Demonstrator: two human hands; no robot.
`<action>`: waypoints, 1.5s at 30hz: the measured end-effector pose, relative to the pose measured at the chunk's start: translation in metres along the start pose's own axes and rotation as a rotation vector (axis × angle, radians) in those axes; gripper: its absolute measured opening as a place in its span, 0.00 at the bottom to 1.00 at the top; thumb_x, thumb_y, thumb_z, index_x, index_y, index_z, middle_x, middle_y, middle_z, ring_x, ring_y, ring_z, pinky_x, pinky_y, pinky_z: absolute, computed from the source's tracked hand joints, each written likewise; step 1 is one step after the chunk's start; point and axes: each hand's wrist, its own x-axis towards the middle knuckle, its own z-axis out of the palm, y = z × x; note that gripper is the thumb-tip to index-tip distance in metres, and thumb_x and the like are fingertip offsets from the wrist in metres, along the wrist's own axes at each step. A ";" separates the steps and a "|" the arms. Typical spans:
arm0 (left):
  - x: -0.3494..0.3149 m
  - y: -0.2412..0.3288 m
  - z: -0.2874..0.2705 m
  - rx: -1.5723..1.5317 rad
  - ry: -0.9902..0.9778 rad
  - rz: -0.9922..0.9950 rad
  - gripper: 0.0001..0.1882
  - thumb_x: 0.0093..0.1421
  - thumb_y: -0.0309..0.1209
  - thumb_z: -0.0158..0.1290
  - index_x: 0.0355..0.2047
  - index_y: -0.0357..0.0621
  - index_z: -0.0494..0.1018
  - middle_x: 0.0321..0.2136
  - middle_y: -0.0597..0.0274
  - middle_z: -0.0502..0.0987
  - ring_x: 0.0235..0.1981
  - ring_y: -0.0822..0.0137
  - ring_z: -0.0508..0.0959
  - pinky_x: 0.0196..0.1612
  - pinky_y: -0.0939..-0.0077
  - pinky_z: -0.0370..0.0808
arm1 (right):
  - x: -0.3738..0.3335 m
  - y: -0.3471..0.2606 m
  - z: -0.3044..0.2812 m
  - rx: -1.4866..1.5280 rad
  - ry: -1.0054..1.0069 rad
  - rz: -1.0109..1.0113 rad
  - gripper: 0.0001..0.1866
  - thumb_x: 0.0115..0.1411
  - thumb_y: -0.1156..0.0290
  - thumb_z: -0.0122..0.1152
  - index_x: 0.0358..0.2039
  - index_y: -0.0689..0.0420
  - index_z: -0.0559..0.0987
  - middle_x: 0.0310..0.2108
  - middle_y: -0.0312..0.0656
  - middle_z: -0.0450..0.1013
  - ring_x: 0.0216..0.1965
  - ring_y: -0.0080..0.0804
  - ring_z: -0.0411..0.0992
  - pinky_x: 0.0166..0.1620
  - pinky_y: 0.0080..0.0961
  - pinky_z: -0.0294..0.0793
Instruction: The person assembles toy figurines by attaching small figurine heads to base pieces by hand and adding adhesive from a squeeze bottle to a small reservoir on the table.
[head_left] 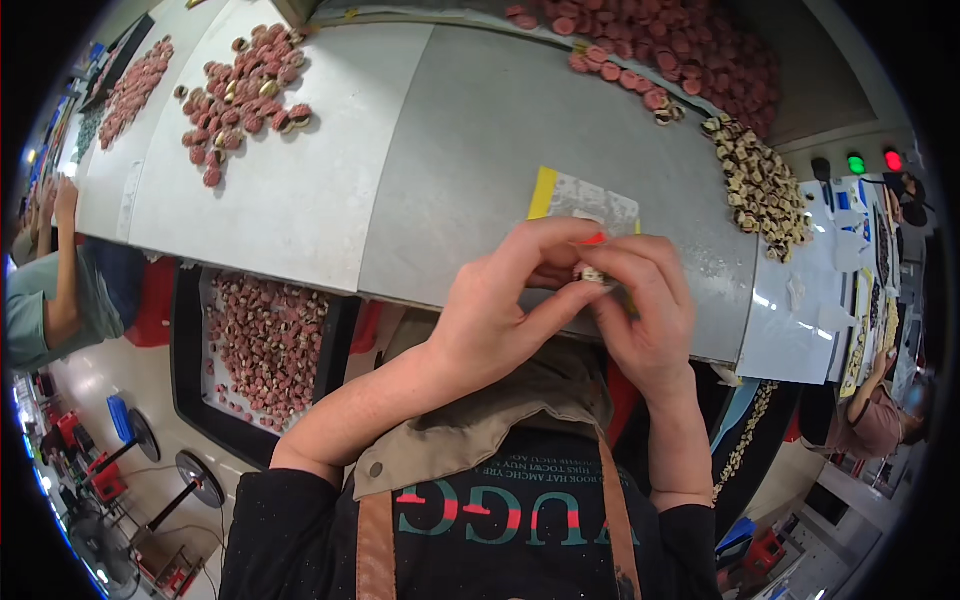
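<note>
Pinching a small pale nut (590, 273) between the fingertips of both hands, the person works just above the near edge of the grey metal table (470, 150); the left hand (500, 320) closes on it from the left, the right hand (645, 310) from the right. A yellow-edged card (580, 195) lies just beyond the hands; reddish nuts (240, 95) are heaped further off, and a dark tray (262, 345) of them sits below the table edge
</note>
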 end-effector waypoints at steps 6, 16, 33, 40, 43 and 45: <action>0.010 0.009 -0.031 0.733 -0.061 0.296 0.18 0.53 0.21 0.57 0.46 0.43 0.73 0.40 0.57 0.78 0.40 0.55 0.79 0.42 0.66 0.77 | 0.006 0.006 -0.014 -0.011 -0.084 0.011 0.16 0.49 0.83 0.63 0.40 0.59 0.78 0.40 0.44 0.73 0.42 0.42 0.72 0.45 0.32 0.73; 0.062 0.021 -0.104 1.400 0.039 0.265 0.16 0.55 0.24 0.56 0.46 0.45 0.74 0.47 0.56 0.75 0.51 0.53 0.72 0.54 0.60 0.69 | 0.056 0.109 -0.072 -0.216 0.061 0.268 0.10 0.61 0.76 0.55 0.43 0.60 0.77 0.42 0.48 0.72 0.43 0.44 0.72 0.47 0.32 0.71; 0.125 -0.022 -0.045 1.028 -0.242 0.480 0.08 0.59 0.32 0.52 0.37 0.44 0.74 0.35 0.57 0.73 0.42 0.55 0.74 0.42 0.64 0.75 | 0.013 0.056 -0.083 0.003 -0.213 0.502 0.11 0.56 0.81 0.58 0.41 0.61 0.77 0.37 0.40 0.71 0.36 0.29 0.72 0.41 0.24 0.72; 0.076 0.014 -0.079 0.282 -0.127 -0.234 0.15 0.64 0.27 0.50 0.51 0.35 0.71 0.44 0.60 0.77 0.43 0.74 0.77 0.47 0.81 0.73 | -0.010 0.048 -0.074 -0.073 -0.176 0.354 0.11 0.57 0.80 0.59 0.42 0.60 0.78 0.37 0.40 0.73 0.38 0.31 0.72 0.42 0.23 0.71; 0.050 0.023 -0.066 -0.177 0.038 -0.467 0.18 0.63 0.27 0.53 0.53 0.34 0.70 0.44 0.59 0.77 0.45 0.71 0.78 0.48 0.80 0.74 | -0.010 0.050 -0.072 -0.139 -0.147 0.241 0.10 0.58 0.80 0.58 0.41 0.60 0.78 0.38 0.41 0.73 0.39 0.34 0.73 0.42 0.25 0.72; 0.037 0.023 -0.059 -0.314 0.058 -0.506 0.19 0.63 0.28 0.53 0.53 0.34 0.70 0.44 0.60 0.77 0.45 0.71 0.78 0.48 0.80 0.74 | -0.003 0.038 -0.069 -0.095 -0.134 0.341 0.10 0.58 0.80 0.58 0.40 0.61 0.79 0.38 0.42 0.74 0.40 0.35 0.73 0.43 0.26 0.72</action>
